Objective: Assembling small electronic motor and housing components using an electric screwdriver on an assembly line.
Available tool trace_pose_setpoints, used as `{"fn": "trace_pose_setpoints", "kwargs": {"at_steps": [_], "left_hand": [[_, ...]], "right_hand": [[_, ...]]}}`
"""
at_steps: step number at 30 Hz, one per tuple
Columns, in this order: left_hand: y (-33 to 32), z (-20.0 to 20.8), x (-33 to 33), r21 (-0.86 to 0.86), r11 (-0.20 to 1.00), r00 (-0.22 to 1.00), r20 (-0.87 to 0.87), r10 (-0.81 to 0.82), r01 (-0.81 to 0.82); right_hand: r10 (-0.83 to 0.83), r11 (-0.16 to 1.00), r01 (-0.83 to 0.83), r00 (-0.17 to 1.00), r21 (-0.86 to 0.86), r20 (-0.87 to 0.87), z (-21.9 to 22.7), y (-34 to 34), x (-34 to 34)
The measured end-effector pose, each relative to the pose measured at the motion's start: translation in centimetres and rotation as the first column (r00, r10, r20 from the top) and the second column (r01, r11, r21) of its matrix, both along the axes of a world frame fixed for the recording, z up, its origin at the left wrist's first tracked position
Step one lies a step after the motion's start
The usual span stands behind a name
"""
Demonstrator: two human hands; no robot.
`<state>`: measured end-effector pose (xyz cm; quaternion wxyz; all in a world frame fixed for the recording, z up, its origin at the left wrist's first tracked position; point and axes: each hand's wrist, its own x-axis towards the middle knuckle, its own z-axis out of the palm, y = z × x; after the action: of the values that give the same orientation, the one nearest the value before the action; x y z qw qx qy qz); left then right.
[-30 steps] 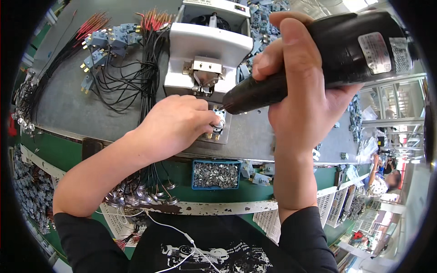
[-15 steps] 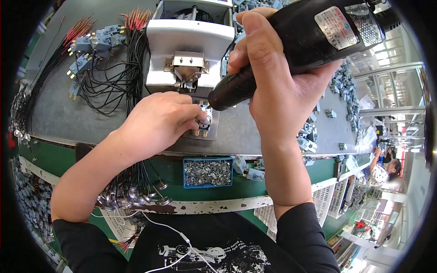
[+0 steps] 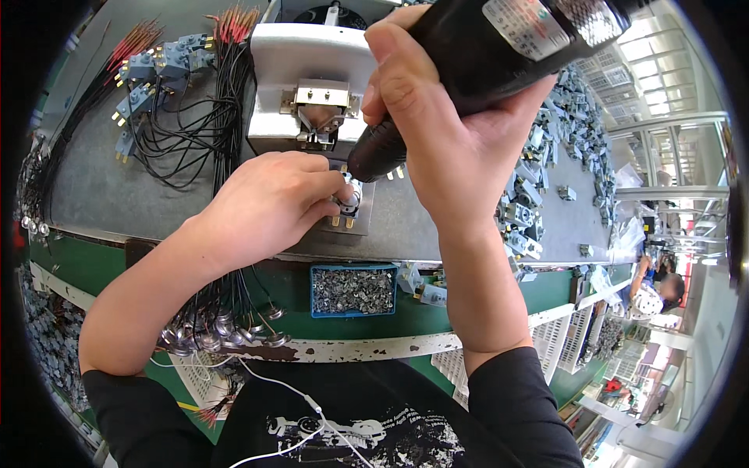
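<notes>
My right hand [image 3: 460, 148] is wrapped round a black electric screwdriver [image 3: 456, 58], held slanting with its nose down to the left. The nose reaches the far end of a small grey-and-silver electrical part [image 3: 351, 200] with brass prongs; its very tip is hard to make out. My left hand [image 3: 269, 195] pinches this part from the left with thumb and forefinger. Beneath it lies a flat metal plate [image 3: 361, 226] on the grey worktop, just in front of a white bench machine [image 3: 273, 70]. My fingers hide some of the part.
A blue tray [image 3: 314, 292] of small metal pieces stands at the bench's near edge. Bundled black leads [image 3: 226, 117] with red ends and grey-blue switch housings [image 3: 172, 62] lie left. More housings [image 3: 519, 212] are heaped right. A person [image 3: 649, 300] sits far right.
My right hand and the screwdriver have shifted left, bringing the nose closer over the small part. My left hand keeps its pinch almost unmoved.
</notes>
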<state>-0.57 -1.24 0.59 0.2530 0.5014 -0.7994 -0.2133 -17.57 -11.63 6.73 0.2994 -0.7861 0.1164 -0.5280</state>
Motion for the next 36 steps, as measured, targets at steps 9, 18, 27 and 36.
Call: {"fn": "trace_pose_setpoints", "kwargs": {"at_steps": [9,18,27,36], "left_hand": [[0.4,-1.0,0.1,-0.028,1.000,0.998,-0.061,0.000,-0.002],[0.9,0.1,-1.2,-0.393,0.919,0.967,0.217,0.135,-0.040],[4.8,-1.9,-5.1,0.042,0.839,0.740,0.447,-0.502,0.543],[5.6,-2.5,-5.1,-0.063,0.864,0.786,0.452,-0.421,0.499]], "right_hand": [[-0.030,0.962,-0.037,0.971,-0.272,-0.236,-0.6,0.0,-0.1],[0.072,0.997,-0.078,0.967,0.015,0.243,-1.9,0.6,2.7],[0.237,0.970,-0.232,0.856,-0.068,0.460,-1.2,-1.5,4.1],[0.188,0.959,-0.274,0.800,0.068,0.569,0.7,-1.1,6.5]]}}
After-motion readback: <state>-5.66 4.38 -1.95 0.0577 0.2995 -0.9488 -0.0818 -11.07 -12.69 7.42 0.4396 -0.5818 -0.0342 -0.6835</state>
